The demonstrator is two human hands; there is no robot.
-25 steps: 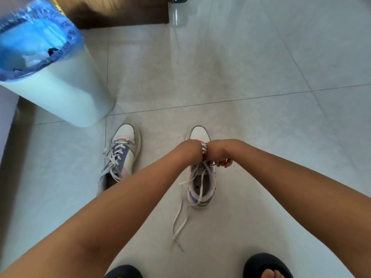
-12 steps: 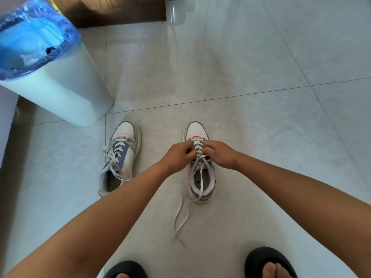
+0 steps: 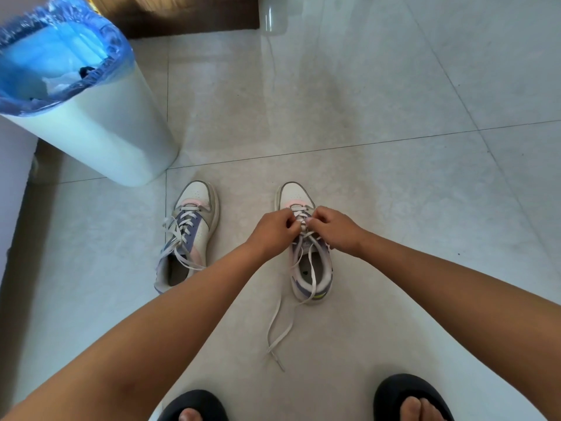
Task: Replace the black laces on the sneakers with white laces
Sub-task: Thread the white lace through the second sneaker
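Both hands (image 3: 303, 227) pinch the white lace (image 3: 299, 221) over the right sneaker's (image 3: 306, 253) tongue.

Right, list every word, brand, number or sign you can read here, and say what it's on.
None can be read.
Left sneaker: no legible brand or lettering.
Right sneaker: a small dark mark on the insole, too small to read; the tongue is hidden by the left hand and right hand on the white lace.
Bin with blue bag: no print visible.
Black slippers: no print visible.
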